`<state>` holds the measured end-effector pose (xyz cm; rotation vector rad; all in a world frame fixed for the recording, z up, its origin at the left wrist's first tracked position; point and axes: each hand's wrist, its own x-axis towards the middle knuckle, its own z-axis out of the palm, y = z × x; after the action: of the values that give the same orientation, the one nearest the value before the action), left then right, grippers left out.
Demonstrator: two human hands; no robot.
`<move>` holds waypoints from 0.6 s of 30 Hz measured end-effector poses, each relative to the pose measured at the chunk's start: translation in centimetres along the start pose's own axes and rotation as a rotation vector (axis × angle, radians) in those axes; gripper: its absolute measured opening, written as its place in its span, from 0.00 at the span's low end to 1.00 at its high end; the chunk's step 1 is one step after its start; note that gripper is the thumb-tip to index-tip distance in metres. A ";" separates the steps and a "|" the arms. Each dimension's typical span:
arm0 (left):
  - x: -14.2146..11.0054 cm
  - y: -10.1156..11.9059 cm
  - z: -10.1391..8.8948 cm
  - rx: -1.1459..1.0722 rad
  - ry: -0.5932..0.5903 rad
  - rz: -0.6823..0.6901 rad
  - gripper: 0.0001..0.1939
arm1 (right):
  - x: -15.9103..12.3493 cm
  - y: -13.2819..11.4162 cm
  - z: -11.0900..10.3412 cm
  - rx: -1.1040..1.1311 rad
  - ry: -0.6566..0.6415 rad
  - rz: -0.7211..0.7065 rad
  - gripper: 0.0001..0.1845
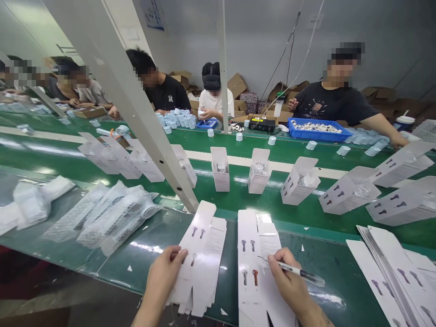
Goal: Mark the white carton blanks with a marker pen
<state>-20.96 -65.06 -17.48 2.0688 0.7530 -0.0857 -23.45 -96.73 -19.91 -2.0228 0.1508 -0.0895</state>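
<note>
My right hand [289, 284] is closed round a clear-barrelled pen [301, 273], whose tip points left over a flattened white carton [250, 259] printed with small pictures and text. Under my left hand [163, 272] lies a stack of similar flat cartons [211, 254]. Its thumb and fingers are pinched at the stack's left edge, the thumb over the printed face. Both piles rest side by side on the green bench, with a narrow gap between them.
Opened upright boxes [220, 175] line the green conveyor [235, 200] ahead. Bubble-wrapped items [116, 218] lie left; more flat cartons [391, 272] lie right. A slanted metal post [136, 109] rises at left. Opposite, several people work near a blue tray [318, 132] of small white parts.
</note>
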 end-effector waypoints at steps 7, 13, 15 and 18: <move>-6.2 1.0 9.6 -0.173 -0.414 0.000 0.19 | 0.3 0.5 1.0 -0.075 0.012 -0.088 0.20; -8.5 0.3 13.3 -0.221 -0.298 0.025 0.14 | 0.6 0.2 0.9 -0.041 -0.001 -0.146 0.18; -8.5 0.7 12.5 -0.208 -0.291 0.028 0.13 | -0.2 0.2 0.7 -0.003 0.017 -0.112 0.18; -8.0 1.3 11.6 -0.183 -0.324 0.015 0.12 | -2.7 0.4 1.0 0.055 0.056 -0.077 0.19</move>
<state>-24.22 -78.42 -20.66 1.8276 0.5251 -0.3233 -26.06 -95.59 -20.69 -1.9724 0.1049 -0.1973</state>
